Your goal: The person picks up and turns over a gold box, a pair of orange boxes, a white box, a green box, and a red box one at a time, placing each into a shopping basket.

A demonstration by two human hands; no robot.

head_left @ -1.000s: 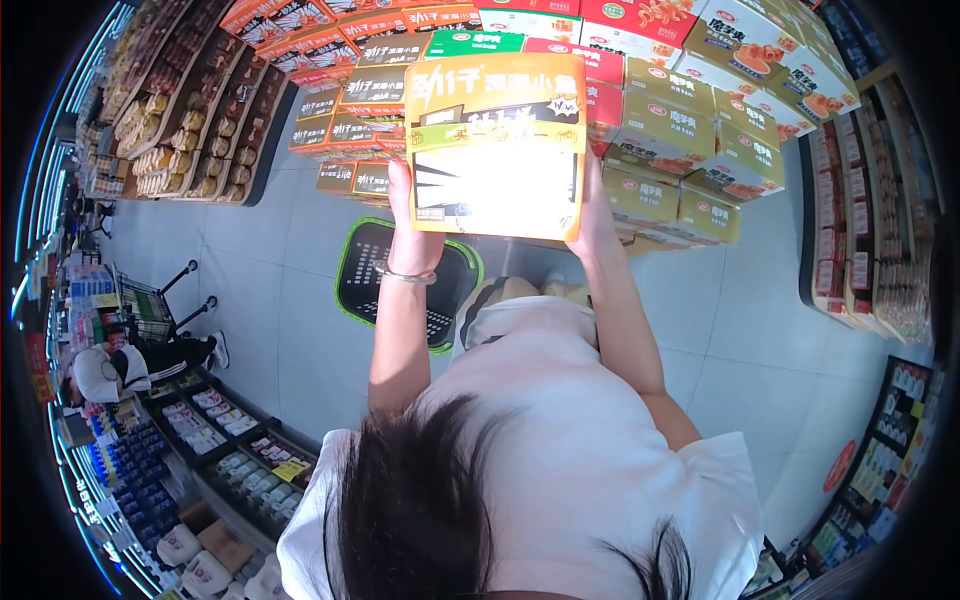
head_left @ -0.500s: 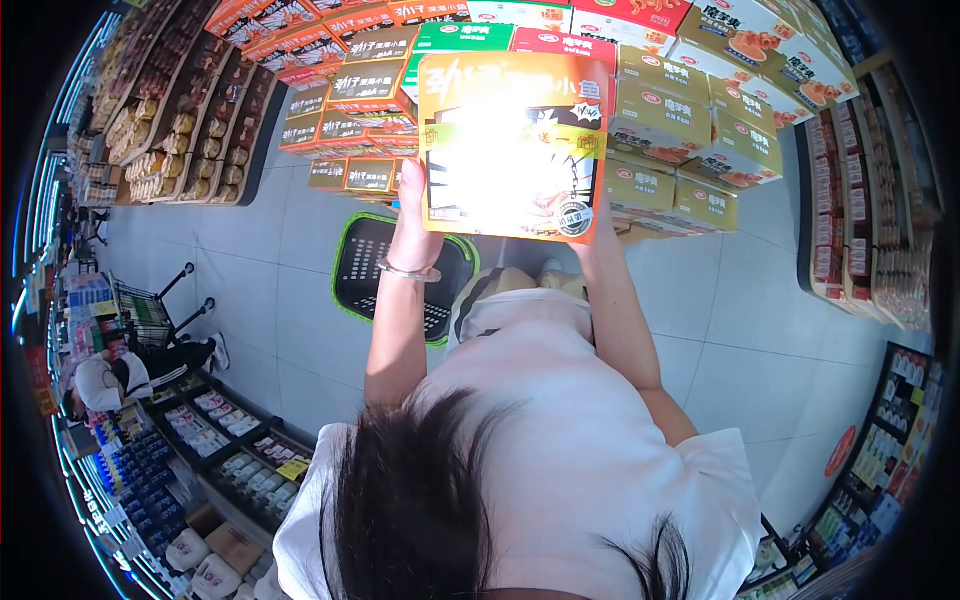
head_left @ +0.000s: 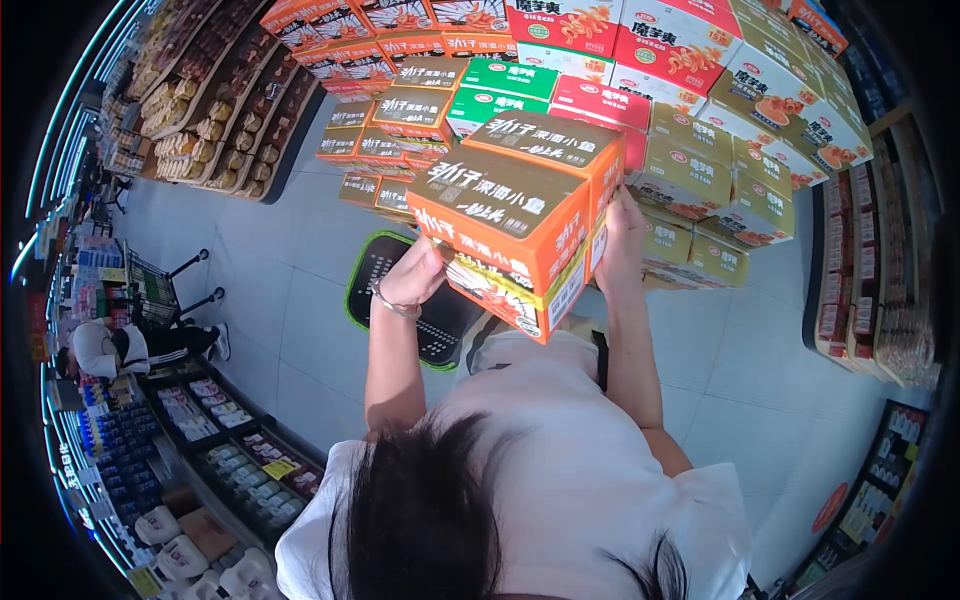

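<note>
An orange box with a brown top [head_left: 495, 195], printed with Chinese text and a fish picture, is held out in front of my chest, tilted. My left hand [head_left: 412, 275], with a bracelet at the wrist, grips its lower left side. A second matching orange box [head_left: 550, 140] sits directly behind it, against its back. My right hand [head_left: 622, 235] is closed around the right side of the two boxes; its fingers are partly hidden behind them. Whether the rear box also rests on the display is not clear.
Ahead is a stacked display of orange boxes [head_left: 410, 105], a green box [head_left: 505, 85], red boxes [head_left: 675, 45] and gold boxes [head_left: 690, 160]. A green-rimmed black basket [head_left: 375, 270] stands on the floor. A person [head_left: 100, 350] is beside a cart [head_left: 150, 285] at left.
The boxes have tilted and come lower, so their brown tops and right sides show. Glare on the front face is gone. Both hands still hold on.
</note>
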